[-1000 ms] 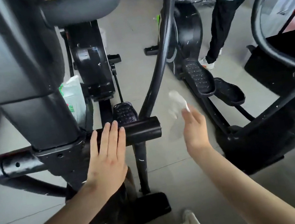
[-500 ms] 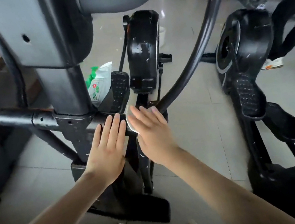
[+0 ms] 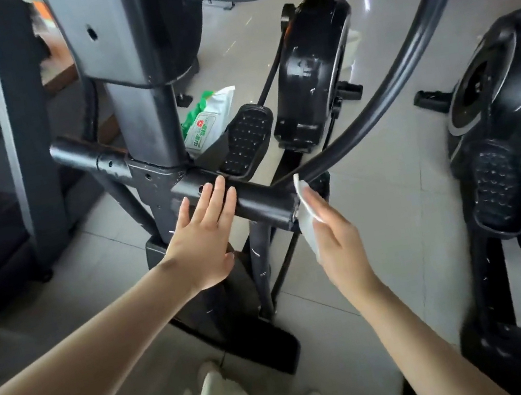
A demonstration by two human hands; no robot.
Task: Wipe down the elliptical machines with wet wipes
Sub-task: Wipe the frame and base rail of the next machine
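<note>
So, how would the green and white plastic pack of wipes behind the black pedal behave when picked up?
The green and white plastic pack of wipes looks crumpled at its top, so it probably flexes and sags. Its film looks smooth, perhaps slightly slippery. It is flattish, not round, so unlikely to roll.

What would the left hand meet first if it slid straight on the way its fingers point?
The left hand lies flat on the elliptical's crossbar, fingers pointing up-right in the picture. Just past the crossbar comes the studded foot pedal, likely first, though depth is unclear.
</note>
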